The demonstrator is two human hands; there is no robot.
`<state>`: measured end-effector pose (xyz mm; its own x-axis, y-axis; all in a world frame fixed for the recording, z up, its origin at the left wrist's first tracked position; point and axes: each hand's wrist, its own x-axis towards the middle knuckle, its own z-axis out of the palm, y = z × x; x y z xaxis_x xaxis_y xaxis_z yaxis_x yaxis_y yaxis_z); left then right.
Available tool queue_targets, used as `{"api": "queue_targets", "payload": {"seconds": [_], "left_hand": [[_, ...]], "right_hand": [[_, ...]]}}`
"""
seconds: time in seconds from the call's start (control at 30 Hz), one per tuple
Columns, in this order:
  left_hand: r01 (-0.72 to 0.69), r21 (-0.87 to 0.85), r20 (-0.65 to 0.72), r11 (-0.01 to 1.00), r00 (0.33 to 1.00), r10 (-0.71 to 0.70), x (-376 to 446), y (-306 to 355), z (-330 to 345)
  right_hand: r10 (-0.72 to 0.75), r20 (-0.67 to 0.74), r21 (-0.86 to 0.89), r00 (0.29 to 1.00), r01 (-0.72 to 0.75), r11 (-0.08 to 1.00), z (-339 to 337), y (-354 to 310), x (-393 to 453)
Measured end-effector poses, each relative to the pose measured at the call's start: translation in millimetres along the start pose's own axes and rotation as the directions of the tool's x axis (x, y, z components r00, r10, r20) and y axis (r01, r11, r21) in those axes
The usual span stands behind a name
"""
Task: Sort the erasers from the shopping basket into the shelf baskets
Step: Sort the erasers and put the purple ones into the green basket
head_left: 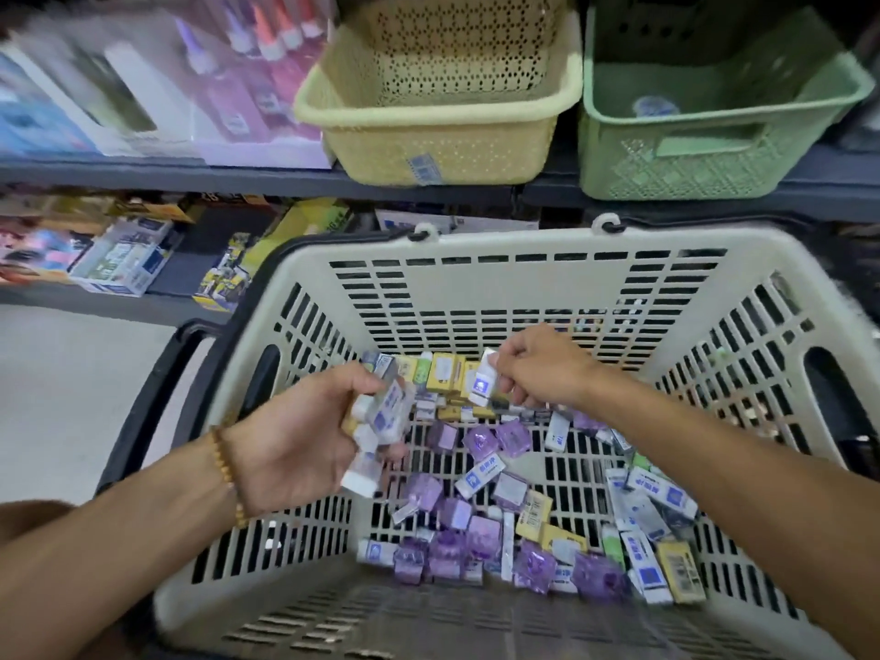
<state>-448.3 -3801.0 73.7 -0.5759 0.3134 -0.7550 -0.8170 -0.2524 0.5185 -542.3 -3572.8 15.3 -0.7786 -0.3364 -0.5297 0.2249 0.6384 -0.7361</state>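
Note:
A beige shopping basket (pixel 524 278) fills the lower view, with several white-blue, purple and yellow erasers (pixel 476 531) scattered on its floor. My left hand (pixel 295 440), wearing a bead bracelet, grips a bunch of white-blue erasers (pixel 381 421) inside the basket's left side. My right hand (pixel 538 369) pinches one white-blue eraser (pixel 482 385) above a row of yellow erasers at the far wall. On the shelf above stand a yellow basket (pixel 428 131) and a green basket (pixel 714 145); the green one holds one bluish item.
Boxes of glue bottles (pixel 238 78) stand on the shelf left of the yellow basket. Lower shelf boxes (pixel 128 259) lie at left. The shopping basket's black handle (pixel 162 388) hangs down its left side, over pale floor.

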Motion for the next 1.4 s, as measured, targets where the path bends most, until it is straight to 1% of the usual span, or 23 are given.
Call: {"api": "queue_targets", "payload": {"seconds": [0.1, 0.2, 0.27, 0.33, 0.37, 0.43, 0.5, 0.53, 0.63, 0.67, 0.73, 0.8, 0.9, 0.93, 1.0, 1.1, 1.17, 1.23, 1.27, 1.33, 1.4], "left_hand": [[-0.025, -0.061, 0.003, 0.998, 1.0, 0.025, 0.9, -1.4, 0.6], [-0.047, -0.076, 0.004, 0.996, 0.999, 0.048, 1.9, -0.3, 3.3], [-0.066, -0.079, 0.006, 0.995, 0.998, 0.066, 3.0, 1.1, 3.7], [-0.08, -0.077, 0.008, 0.994, 0.997, 0.081, 4.3, 3.0, 6.1], [-0.084, -0.07, 0.007, 0.994, 0.996, 0.085, 5.7, 4.0, 7.7], [-0.087, -0.038, 0.004, 0.996, 0.996, 0.087, 8.9, 5.6, 12.1], [-0.097, 0.006, 0.024, 0.995, 0.995, 0.097, 12.3, 6.6, 16.4], [-0.105, 0.027, 0.034, 0.994, 0.994, 0.104, 14.0, 6.9, 17.9], [-0.111, 0.076, 0.043, 0.991, 0.993, 0.108, 20.3, 8.0, 21.0], [-0.114, 0.084, 0.028, 0.99, 0.993, 0.112, 22.5, 8.4, 21.0], [-0.133, 0.081, -0.055, 0.988, 0.989, 0.138, 27.1, 9.0, 17.9], [-0.144, 0.088, -0.133, 0.986, 0.979, 0.155, 30.0, 8.3, 14.3], [-0.136, 0.115, -0.165, 0.984, 0.974, 0.154, 32.6, 5.7, 11.1], [-0.138, 0.133, -0.175, 0.981, 0.971, 0.161, 33.1, 4.6, 10.7], [-0.152, 0.156, -0.177, 0.976, 0.968, 0.179, 33.4, 3.4, 10.7], [-0.161, 0.153, -0.149, 0.975, 0.972, 0.184, 32.8, 2.8, 11.5], [-0.156, 0.155, -0.132, 0.975, 0.975, 0.177, 31.9, 3.0, 12.5], [-0.158, 0.146, -0.128, 0.977, 0.976, 0.177, 31.5, 3.0, 14.6], [-0.168, 0.132, -0.132, 0.977, 0.974, 0.186, 31.6, 2.9, 16.4], [-0.197, 0.119, -0.134, 0.973, 0.968, 0.212, 32.4, 3.6, 19.5], [-0.212, 0.139, -0.125, 0.967, 0.965, 0.23, 32.9, 3.7, 22.1]], "right_hand": [[0.058, 0.005, 0.006, 0.998, -0.058, 0.998, 16.0, -5.1, 19.3], [0.107, -0.004, 0.114, 0.994, -0.106, 0.988, 24.3, -8.7, 28.0], [0.103, -0.031, 0.122, 0.994, -0.098, 0.988, 25.3, -10.5, 27.1], [0.047, -0.076, 0.092, 0.996, -0.04, 0.995, 22.5, -12.2, 19.4], [0.016, -0.059, 0.13, 0.998, -0.009, 0.991, 20.1, -13.8, 13.2], [-0.05, 0.091, 0.268, 0.995, 0.024, 0.963, 15.7, -19.8, -1.1], [-0.115, 0.238, 0.33, 0.964, 0.031, 0.944, 15.7, -26.5, -13.4], [-0.134, 0.274, 0.346, 0.952, 0.033, 0.938, 17.1, -28.8, -16.9], [-0.116, 0.271, 0.429, 0.956, -0.012, 0.903, 15.8, -27.0, -18.1], [-0.096, 0.249, 0.465, 0.964, -0.032, 0.885, 12.7, -24.0, -16.9], [-0.045, 0.187, 0.522, 0.981, -0.061, 0.851, 3.3, -15.3, -13.1], [0.023, 0.094, 0.493, 0.995, -0.066, 0.868, -6.2, -5.6, -7.3], [0.116, -0.018, 0.321, 0.993, -0.104, 0.942, -10.8, 8.0, 2.7], [0.14, -0.031, 0.271, 0.99, -0.126, 0.954, -9.0, 10.5, 5.8], [0.163, -0.033, 0.238, 0.986, -0.151, 0.959, -1.7, 12.2, 12.1], [0.168, -0.019, 0.286, 0.986, -0.156, 0.945, 8.6, 10.1, 17.2], [0.154, -0.035, 0.288, 0.987, -0.138, 0.948, 9.2, 8.0, 15.7], [0.104, -0.05, 0.26, 0.993, -0.088, 0.962, 6.1, 3.4, 8.1], [0.068, -0.031, 0.261, 0.997, -0.058, 0.964, 4.5, -0.4, 2.0], [-0.012, 0.057, 0.298, 0.998, -0.006, 0.954, 4.6, -10.0, -11.2], [-0.074, 0.111, 0.284, 0.991, 0.04, 0.958, 8.9, -19.0, -21.5]]}}
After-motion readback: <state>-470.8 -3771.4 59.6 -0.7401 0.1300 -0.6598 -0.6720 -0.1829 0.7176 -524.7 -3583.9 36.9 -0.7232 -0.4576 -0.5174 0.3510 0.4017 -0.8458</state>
